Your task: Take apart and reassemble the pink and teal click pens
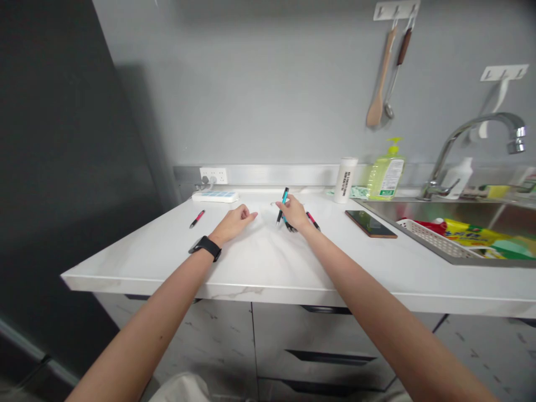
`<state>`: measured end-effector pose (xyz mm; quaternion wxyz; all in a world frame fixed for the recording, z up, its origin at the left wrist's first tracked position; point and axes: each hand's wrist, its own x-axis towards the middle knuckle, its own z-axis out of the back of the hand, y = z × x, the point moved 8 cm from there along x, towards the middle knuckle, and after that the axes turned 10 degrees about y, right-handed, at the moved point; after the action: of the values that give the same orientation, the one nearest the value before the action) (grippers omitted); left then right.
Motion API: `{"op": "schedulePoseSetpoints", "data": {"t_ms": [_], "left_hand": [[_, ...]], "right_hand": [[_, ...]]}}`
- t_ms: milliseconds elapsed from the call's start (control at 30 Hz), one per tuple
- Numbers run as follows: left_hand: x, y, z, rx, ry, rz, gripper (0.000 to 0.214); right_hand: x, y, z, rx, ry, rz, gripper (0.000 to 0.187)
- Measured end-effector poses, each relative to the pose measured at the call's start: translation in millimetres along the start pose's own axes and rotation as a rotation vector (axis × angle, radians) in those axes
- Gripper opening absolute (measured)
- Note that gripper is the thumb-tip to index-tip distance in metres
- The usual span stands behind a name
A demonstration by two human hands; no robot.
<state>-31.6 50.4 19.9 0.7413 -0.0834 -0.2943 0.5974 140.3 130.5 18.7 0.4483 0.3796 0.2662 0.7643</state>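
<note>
My right hand (295, 212) pinches a blue and black pen (282, 205) between thumb and fingers, tilted nearly upright with its tip down near the countertop (251, 254). Under and beside that hand lie other pens, partly hidden: dark tips with a bit of blue (288, 226) show below it, and a pink and black pen (313, 221) shows to its right. Left of it, my left hand (233, 223) rests over the counter with fingers curled in and thumb stretched out, nothing visible in it. Farther left, a pink and black pen (197, 219) lies alone.
A white power strip (215, 196) sits at the back left below a wall socket (213, 176). Toward the right stand a white cylinder (345, 180) and a green soap bottle (386, 173). A phone (371, 223) lies beside the sink (419, 210) and its faucet (446, 151).
</note>
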Motion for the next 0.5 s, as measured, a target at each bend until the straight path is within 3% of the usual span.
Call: {"op": "schedulePoseSetpoints", "data": {"t_ms": [67, 133, 267, 500], "left_hand": [[-1, 9, 3.1, 0.098, 0.001, 0.058, 0.024], [-1, 18, 4.4, 0.168, 0.014, 0.103, 0.016], [-1, 26, 5.1, 0.212, 0.026, 0.139, 0.012], [-2, 25, 3.5, 0.212, 0.048, 0.136, 0.010]], "right_hand": [[-1, 3, -6, -0.237, 0.095, 0.027, 0.019], [-3, 1, -14, -0.371, 0.178, 0.035, 0.027], [-6, -5, -18, -0.481, 0.185, -0.006, 0.052], [-7, -4, -20, -0.691, 0.183, -0.039, 0.037]]}}
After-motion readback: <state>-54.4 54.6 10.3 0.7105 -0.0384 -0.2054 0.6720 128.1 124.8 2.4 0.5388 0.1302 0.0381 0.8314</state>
